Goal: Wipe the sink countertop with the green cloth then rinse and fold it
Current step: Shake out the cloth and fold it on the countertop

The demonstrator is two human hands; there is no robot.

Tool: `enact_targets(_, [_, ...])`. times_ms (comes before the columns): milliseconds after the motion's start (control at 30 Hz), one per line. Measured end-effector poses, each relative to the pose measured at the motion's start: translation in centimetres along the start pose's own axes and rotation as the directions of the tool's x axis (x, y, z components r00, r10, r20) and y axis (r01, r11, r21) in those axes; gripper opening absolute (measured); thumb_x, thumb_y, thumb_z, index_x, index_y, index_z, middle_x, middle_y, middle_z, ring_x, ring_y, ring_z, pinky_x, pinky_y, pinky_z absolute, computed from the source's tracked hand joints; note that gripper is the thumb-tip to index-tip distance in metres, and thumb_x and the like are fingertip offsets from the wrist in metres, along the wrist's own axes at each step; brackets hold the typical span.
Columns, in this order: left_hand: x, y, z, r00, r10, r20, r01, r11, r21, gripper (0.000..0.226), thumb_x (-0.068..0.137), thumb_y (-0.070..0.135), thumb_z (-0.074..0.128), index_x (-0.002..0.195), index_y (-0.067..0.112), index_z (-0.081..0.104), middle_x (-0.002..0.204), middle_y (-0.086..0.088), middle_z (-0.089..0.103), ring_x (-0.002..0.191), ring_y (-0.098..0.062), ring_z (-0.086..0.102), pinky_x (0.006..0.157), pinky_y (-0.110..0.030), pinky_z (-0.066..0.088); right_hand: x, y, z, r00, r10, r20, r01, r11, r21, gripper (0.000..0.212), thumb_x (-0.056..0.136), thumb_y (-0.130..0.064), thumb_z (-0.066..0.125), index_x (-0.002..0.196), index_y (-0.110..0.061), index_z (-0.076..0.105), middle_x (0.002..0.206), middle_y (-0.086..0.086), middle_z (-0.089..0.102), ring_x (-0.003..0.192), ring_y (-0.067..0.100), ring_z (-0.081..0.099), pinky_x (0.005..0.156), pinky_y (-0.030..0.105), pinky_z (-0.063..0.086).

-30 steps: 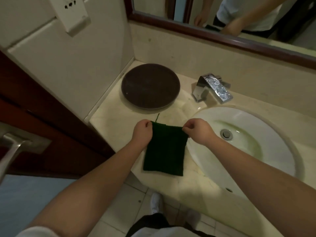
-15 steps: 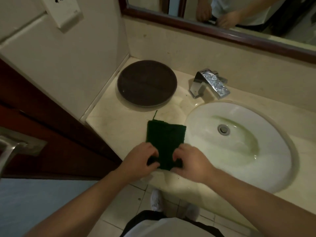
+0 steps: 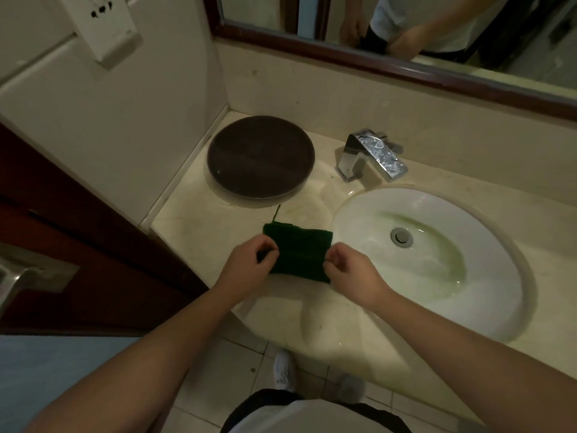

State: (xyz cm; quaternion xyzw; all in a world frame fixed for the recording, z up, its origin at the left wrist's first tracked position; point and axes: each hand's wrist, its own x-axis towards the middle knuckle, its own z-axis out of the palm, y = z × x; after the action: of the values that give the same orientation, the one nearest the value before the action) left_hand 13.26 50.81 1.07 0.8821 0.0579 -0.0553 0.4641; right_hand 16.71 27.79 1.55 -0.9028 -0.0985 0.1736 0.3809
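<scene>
The green cloth (image 3: 298, 251) lies on the beige countertop (image 3: 199, 220), just left of the white sink basin (image 3: 437, 254). Its near half is folded up over the far half, with a crease across the middle. My left hand (image 3: 246, 264) pinches the folded edge at the cloth's left side. My right hand (image 3: 349, 273) pinches the same edge at the right side. A loose thread sticks out from the cloth's far left corner.
A round dark tray (image 3: 260, 157) sits at the back left of the counter. A chrome faucet (image 3: 371, 157) stands behind the basin. A mirror (image 3: 406, 32) hangs above. A wall and dark wooden door frame (image 3: 78, 232) close off the left side.
One second ago both hands held the cloth's far corners; they then moved to its near edge and have now lifted that edge and folded it over toward the far side.
</scene>
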Motion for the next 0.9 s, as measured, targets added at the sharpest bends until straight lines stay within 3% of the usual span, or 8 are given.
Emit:
enact_targets(100, [3.0,1.2,-0.1,0.994,-0.095,-0.056,0.091,0.993,-0.082,0.006,0.095,0.024,0.059,0.100,0.024,0.059,0.097,0.012,0.062,0.094,-0.003,0.058,0.079,-0.020,0.047,3.1,-0.9,-0.6,0.993,0.103,-0.064,-0.099,0.993,0.064,0.003,0.089,-0.023,0.059,0.088,-0.021,0.061,0.077,-0.004,0.063,0.070,0.009,0.057,0.057,0.017,0.040])
enact_targets(200, [5.5,1.4,0.4,0.979,-0.172,-0.109,0.167,0.985,-0.051,0.011,0.094,0.027,0.059,0.104,0.022,0.059,0.102,0.006,0.062,0.096,-0.012,0.058,0.081,-0.026,0.046,5.6,-1.0,-1.0,0.976,0.200,-0.083,-0.188,0.973,0.131,0.006,0.090,-0.025,0.058,0.088,-0.021,0.062,0.080,0.002,0.065,0.073,0.015,0.060,0.058,0.021,0.042])
enact_targets(400, [7.9,1.1,1.2,0.973,-0.176,-0.148,0.192,0.976,0.106,0.018,0.093,0.032,0.060,0.107,0.021,0.057,0.101,0.006,0.060,0.092,-0.012,0.057,0.079,-0.028,0.046,7.8,0.0,-0.7,0.953,0.296,-0.062,-0.292,0.954,0.066,0.012,0.091,-0.027,0.057,0.088,-0.017,0.063,0.084,0.000,0.065,0.083,0.019,0.061,0.069,0.027,0.045])
enact_targets(500, [8.2,0.6,1.2,0.981,-0.128,-0.148,0.156,0.967,0.200,0.020,0.091,0.032,0.063,0.108,0.021,0.059,0.102,0.005,0.059,0.094,-0.013,0.056,0.079,-0.026,0.046,7.8,0.3,-0.5,0.940,0.325,-0.102,-0.326,0.945,0.005,0.029,0.087,-0.043,0.063,0.100,-0.017,0.060,0.094,0.000,0.059,0.083,0.015,0.057,0.060,0.023,0.039])
enact_targets(633, [8.5,0.3,1.1,0.993,-0.112,-0.038,0.118,0.950,0.290,0.040,0.088,0.041,0.063,0.122,0.021,0.059,0.120,0.002,0.059,0.114,-0.016,0.051,0.095,-0.033,0.046,7.6,0.3,-0.3,0.891,0.448,0.073,-0.450,0.893,0.007,0.047,0.080,-0.048,0.071,0.107,-0.014,0.053,0.095,0.004,0.064,0.088,0.018,0.061,0.064,0.026,0.046])
enact_targets(700, [8.9,0.7,0.7,0.989,-0.137,0.052,0.109,0.928,0.356,0.048,0.086,0.046,0.065,0.125,0.021,0.057,0.121,0.001,0.057,0.117,-0.018,0.047,0.098,-0.036,0.045,7.8,0.4,-0.1,0.859,0.500,0.113,-0.509,0.857,0.079,0.042,0.078,-0.044,0.074,0.096,-0.010,0.058,0.089,0.009,0.067,0.084,0.020,0.065,0.073,0.034,0.053])
enact_targets(767, [9.3,1.0,0.4,0.976,-0.172,0.134,0.100,0.900,0.424,0.048,0.083,0.045,0.068,0.124,0.021,0.057,0.119,-0.001,0.057,0.117,-0.021,0.046,0.096,-0.037,0.046,7.8,0.2,-0.1,0.840,0.523,0.144,-0.541,0.827,0.154,0.035,0.079,-0.038,0.075,0.084,-0.006,0.060,0.080,0.011,0.063,0.073,0.020,0.062,0.072,0.034,0.054])
enact_targets(900, [9.6,1.0,0.1,0.948,-0.229,0.221,0.079,0.843,0.532,0.040,0.084,0.044,0.067,0.115,0.020,0.060,0.114,-0.007,0.049,0.115,-0.024,0.040,0.093,-0.037,0.043,7.5,-0.9,-0.1,0.853,0.492,0.173,-0.521,0.822,0.230,0.026,0.082,-0.028,0.072,0.089,-0.004,0.062,0.082,0.009,0.062,0.072,0.017,0.059,0.068,0.027,0.051])
